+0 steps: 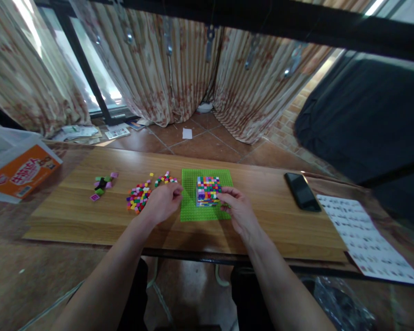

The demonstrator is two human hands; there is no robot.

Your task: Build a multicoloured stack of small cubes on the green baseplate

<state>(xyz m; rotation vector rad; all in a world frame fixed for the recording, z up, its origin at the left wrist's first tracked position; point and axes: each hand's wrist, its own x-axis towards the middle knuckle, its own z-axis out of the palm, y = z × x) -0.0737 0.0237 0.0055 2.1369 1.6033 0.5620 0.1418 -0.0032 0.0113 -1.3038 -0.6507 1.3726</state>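
Observation:
A block of small multicoloured toy bricks (208,187) stands on a green studded baseplate (189,214). My right hand (239,209) is at the block's right side, thumb and forefinger closed on its right edge. Just off the baseplate's left edge is my left hand (163,201), its fingers curled together in a pinch. Whatever lies between those fingertips is too small or hidden to make out. Beside and partly behind that hand lies a pile of loose coloured bricks (137,196), with more small bricks (166,177) scattered beyond it.
A few larger pink, green and black bricks (101,184) lie farther left on the wooden board (72,220). A translucent box with an orange label (24,170) stands at the far left. To the right are a black phone (301,192) and a printed sheet (369,236).

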